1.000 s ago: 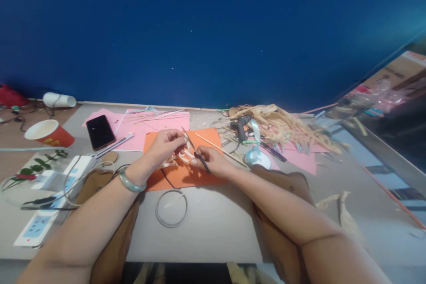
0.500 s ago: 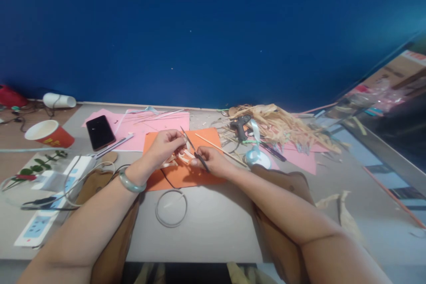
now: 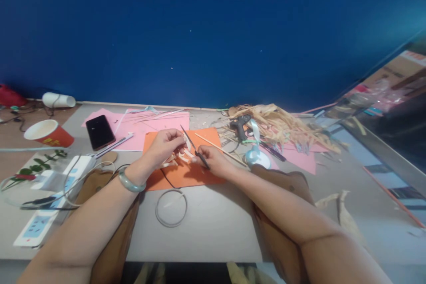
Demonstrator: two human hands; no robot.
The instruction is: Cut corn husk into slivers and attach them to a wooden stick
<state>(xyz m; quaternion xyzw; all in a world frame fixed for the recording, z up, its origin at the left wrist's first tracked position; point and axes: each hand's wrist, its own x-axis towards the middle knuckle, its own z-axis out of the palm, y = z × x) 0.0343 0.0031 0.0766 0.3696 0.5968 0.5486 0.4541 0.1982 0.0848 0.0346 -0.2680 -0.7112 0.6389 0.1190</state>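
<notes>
My left hand is closed in a pinch on pale straw strips above an orange paper sheet. A green bangle circles that wrist. My right hand grips small dark scissors, their blades pointing up and left beside the strips. A thin wooden stick lies on the orange sheet just beyond my right hand.
A wire ring lies near the front. Left: black phone on pink paper, red paper cup, power strip. Right: glue gun, straw pile, ribbon roll.
The scissors and my right hand shifted very slightly; my left hand keeps its pinch on the strips. Otherwise nothing has moved.
</notes>
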